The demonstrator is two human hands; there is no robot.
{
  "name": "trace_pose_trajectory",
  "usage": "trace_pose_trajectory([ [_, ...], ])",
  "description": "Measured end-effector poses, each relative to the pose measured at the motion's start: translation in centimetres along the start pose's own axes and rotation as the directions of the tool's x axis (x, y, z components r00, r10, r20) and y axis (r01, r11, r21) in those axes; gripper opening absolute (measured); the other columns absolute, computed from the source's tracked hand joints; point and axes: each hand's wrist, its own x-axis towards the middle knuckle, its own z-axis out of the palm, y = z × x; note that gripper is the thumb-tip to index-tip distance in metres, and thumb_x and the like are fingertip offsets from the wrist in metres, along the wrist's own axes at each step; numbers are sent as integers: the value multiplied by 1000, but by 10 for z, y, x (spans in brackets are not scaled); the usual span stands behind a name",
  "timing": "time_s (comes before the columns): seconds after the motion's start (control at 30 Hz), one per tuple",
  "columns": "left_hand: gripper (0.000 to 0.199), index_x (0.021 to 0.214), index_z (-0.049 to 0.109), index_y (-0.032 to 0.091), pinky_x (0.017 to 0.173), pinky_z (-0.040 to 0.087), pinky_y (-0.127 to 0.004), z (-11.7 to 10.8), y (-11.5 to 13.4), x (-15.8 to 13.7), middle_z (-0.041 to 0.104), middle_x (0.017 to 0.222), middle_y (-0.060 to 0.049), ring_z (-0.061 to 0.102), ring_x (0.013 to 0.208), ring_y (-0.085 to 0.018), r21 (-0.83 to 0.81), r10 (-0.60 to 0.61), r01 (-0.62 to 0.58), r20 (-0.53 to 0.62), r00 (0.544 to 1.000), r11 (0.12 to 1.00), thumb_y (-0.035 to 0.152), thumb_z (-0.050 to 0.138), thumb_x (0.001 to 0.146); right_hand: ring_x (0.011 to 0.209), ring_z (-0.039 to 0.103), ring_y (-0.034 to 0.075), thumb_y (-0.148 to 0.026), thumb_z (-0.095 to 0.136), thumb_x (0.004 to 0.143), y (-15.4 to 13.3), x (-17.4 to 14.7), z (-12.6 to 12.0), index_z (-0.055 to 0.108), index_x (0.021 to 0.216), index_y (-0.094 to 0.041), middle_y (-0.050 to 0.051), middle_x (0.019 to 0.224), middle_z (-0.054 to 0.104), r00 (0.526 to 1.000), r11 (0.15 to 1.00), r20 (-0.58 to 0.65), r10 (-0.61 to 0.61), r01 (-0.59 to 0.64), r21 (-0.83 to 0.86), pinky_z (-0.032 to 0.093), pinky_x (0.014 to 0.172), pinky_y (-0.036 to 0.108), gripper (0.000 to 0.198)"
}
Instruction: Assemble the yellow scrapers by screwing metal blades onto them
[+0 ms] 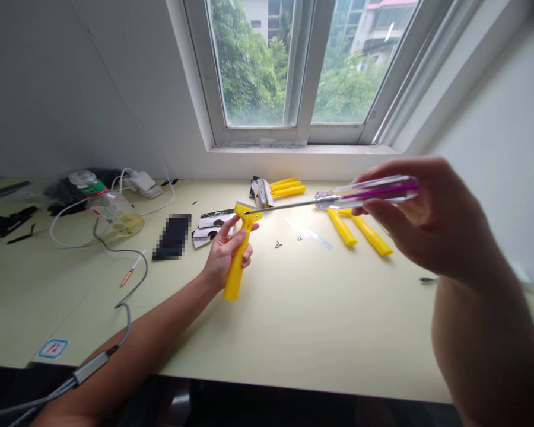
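Observation:
My left hand (226,252) is closed around a yellow scraper (237,270), its handle slanting down and its wide head up. In my right hand (427,219) is a screwdriver (369,193) with a clear and purple handle. Its long shaft points left, and the tip meets the scraper's head, apparently at a screw hole. Small screws (278,244) and a few tiny metal pieces (299,237) lie on the table just right of the scraper. Beyond them are thin metal blades (309,232). More yellow scraper handles (371,235) rest behind my right hand.
Cardboard-sleeved yellow scrapers (289,187) lie near the window wall. White and black packaging (207,228) sits beside a dark pixelated rectangle (172,237). Farther left are a plastic bottle (120,213), a white charger (142,182), cables and a cigarette (132,270). A cable adapter (91,367) crosses my left forearm.

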Motion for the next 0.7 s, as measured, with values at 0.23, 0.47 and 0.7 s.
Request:
trace_pose_trajectory([
  [0.23,63,137,45,37,39,38,-17,-2,5,1,65,122,-9,51,46,-4,-35,9,-9,-17,1000,999,22,69,81,93,69,21,-26,72,81,14,1,-6,66,103,-29,2,101,70,996,995,88,25,-33,90,59,78,37,23],
  [0.47,58,133,49,36,40,39,-18,-4,4,4,65,122,-9,51,47,-4,-30,4,-5,-35,999,1000,22,70,81,57,64,17,-39,58,91,13,1,4,65,101,-26,0,76,69,994,940,40,104,-86,-329,50,56,35,17],
  [0.7,52,127,52,35,39,38,-18,-5,4,4,66,118,-7,51,46,-5,-35,7,-9,-49,999,999,22,71,80,83,69,22,-38,69,83,8,0,6,64,101,-30,2,99,71,999,989,40,-9,15,-146,58,71,39,20],
])
